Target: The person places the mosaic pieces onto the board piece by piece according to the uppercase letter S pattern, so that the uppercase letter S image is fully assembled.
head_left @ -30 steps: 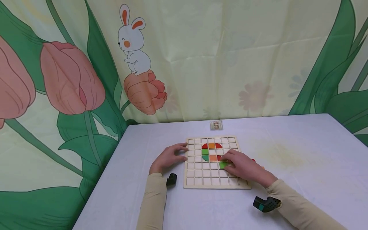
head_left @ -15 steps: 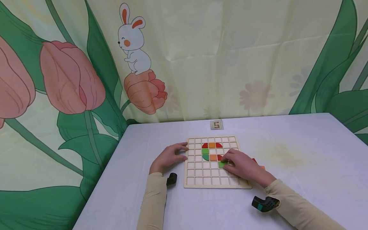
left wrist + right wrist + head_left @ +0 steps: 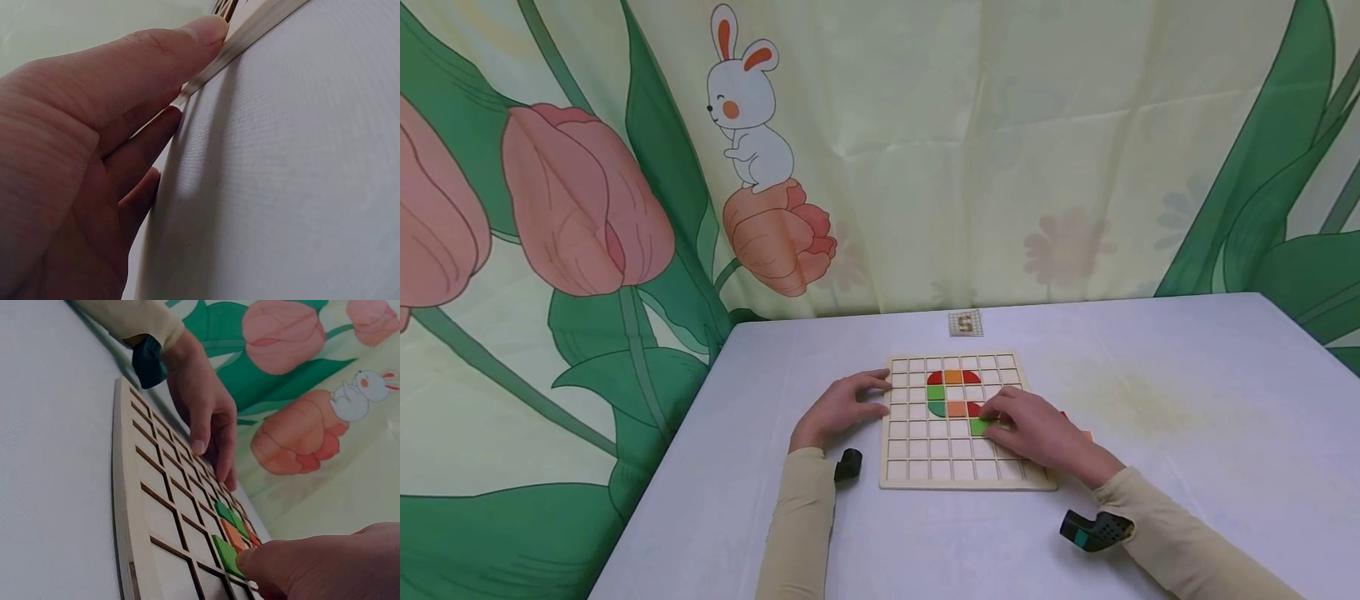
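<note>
A wooden grid board (image 3: 917,485) lies on the white table. Coloured tiles fill some of its cells: a red rounded piece (image 3: 935,378), an orange square (image 3: 953,377) and another red piece (image 3: 972,377) in one row, a light green square (image 3: 935,392) below, then a dark green rounded piece (image 3: 937,409), an orange square (image 3: 957,409) and a partly hidden red piece (image 3: 973,409). My right hand (image 3: 1037,429) pinches a light green square tile (image 3: 978,427) just below that red piece; in the right wrist view the thumb meets the tile's edge. My left hand (image 3: 842,408) rests its fingertips against the board's left edge.
Behind the board lies a small pattern card (image 3: 966,323). Loose red and orange tiles (image 3: 1087,436) show past my right hand, mostly hidden by it. A printed tulip-and-rabbit cloth (image 3: 910,167) hangs behind the table.
The light green tile has shifted slightly left with my right fingertips and lies straighter with the grid. My left hand stays at the board's edge.
</note>
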Tool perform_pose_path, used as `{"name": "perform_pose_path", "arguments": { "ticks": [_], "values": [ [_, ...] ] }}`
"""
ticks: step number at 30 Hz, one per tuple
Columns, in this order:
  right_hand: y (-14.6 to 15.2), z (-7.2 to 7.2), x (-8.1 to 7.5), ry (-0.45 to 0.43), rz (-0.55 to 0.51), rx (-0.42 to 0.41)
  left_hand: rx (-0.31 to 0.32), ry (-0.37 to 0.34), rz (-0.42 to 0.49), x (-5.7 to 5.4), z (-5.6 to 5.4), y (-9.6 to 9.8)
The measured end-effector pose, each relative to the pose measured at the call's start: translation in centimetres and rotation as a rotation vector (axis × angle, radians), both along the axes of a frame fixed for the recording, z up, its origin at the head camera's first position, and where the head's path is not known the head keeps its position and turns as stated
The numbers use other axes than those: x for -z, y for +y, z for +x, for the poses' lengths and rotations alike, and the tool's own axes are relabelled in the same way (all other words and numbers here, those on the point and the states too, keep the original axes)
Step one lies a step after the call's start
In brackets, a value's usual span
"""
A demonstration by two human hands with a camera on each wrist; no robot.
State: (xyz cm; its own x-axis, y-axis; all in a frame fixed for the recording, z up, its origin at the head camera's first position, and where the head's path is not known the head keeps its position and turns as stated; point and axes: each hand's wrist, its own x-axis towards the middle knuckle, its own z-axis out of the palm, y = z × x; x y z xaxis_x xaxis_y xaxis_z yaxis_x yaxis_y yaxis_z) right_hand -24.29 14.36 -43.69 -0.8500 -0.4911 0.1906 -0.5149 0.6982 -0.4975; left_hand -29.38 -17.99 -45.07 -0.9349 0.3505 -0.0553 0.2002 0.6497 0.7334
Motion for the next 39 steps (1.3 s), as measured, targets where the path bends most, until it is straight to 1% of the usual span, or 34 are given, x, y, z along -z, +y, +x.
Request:
{"name": "perform_pose_path", "arguments": {
  "ticks": [2, 5, 9, 12, 18, 21, 24, 26, 30, 39],
  "values": [
    [0.5, 0.0, 0.0, -0.021, -0.020, 0.021, 0.002, 0.000, 0.000, 0.0, 0.0, 0.0],
    [1.7, 0.0, -0.2, -0.075, -0.037, 0.051, 0.003, 0.003, -0.003, 0.0, -0.1, 0.1],
    [3.9, 0.1, -0.6, -0.138, -0.034, 0.095, 0.004, 0.004, -0.017, 0.1, -0.1, 0.0],
    [5.7, 0.4, -0.8, -0.142, -0.019, 0.119, 0.006, 0.007, -0.019, 0.1, -0.1, -0.1],
    [8.7, 0.8, -1.2, -0.118, 0.031, 0.168, 0.007, 0.013, -0.018, 0.0, 0.0, -0.1],
    [9.9, 0.9, -1.4, -0.132, 0.084, 0.162, 0.011, 0.017, -0.018, 0.0, 0.0, -0.1],
    [10.8, 0.8, -1.5, -0.150, 0.134, 0.115, 0.014, 0.015, -0.016, 0.0, -0.1, 0.0],
    [11.1, 0.7, -1.5, -0.153, 0.158, 0.091, 0.013, 0.011, -0.016, 0.0, 0.0, 0.0],
    [11.0, 0.7, -1.4, -0.140, 0.158, 0.068, 0.010, 0.006, -0.013, 0.0, 0.0, 0.0],
    [9.5, 0.1, -0.9, -0.117, 0.111, 0.080, 0.007, 0.009, -0.001, 0.2, 0.0, -0.1]
  ]
}}
